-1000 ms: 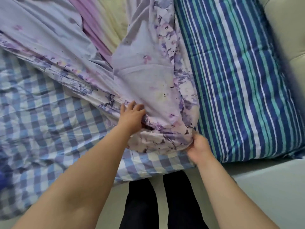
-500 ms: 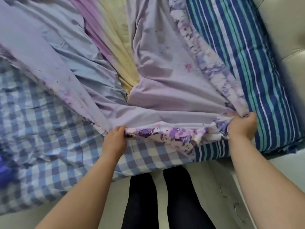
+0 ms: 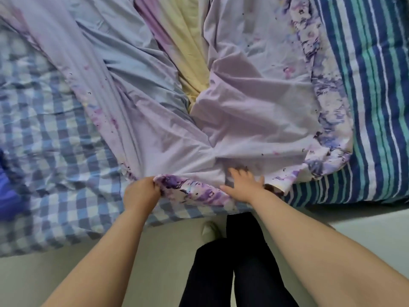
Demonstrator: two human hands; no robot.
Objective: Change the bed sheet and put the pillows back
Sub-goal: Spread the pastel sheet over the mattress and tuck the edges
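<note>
Soft even daylight — blurred, bowed edges

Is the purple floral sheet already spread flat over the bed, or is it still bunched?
Still bunched. The purple floral sheet lies in deep folds; the left hand grips its gathered edge.

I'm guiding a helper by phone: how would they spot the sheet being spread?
On the bed, between the blue-and-white checked cloth and the blue, teal and white striped cover, lies the lilac bed sheet. The left hand grips its near edge; only it has a purple floral border.
</note>
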